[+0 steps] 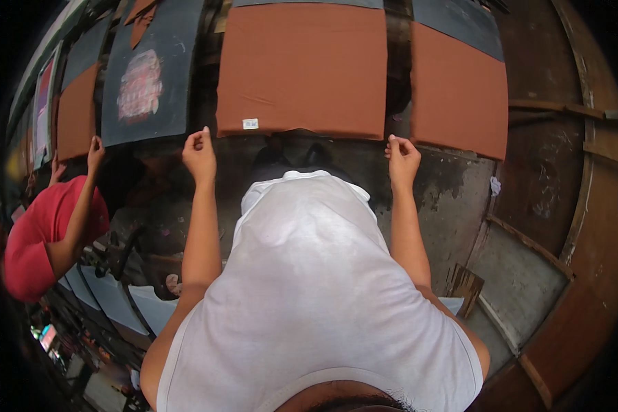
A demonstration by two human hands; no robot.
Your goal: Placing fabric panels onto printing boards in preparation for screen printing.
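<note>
A rectangular board covered in rust-brown cloth (301,69), with a small white label (250,123), lies ahead. My left hand (199,152) is closed in a pinch just outside its near left corner. Beside the near right corner, my right hand (402,154) has curled fingers drawn together. Whatever either pinch holds, if anything, is too small to make out. My white shirt (312,275) fills the lower middle.
Another brown cloth-covered board (459,89) lies right, a dark board with a pale patch (165,117) left. A person in red (34,244) works at left, hands raised to the boards. Wooden panels (532,178) stand at right; concrete floor (453,206) shows below.
</note>
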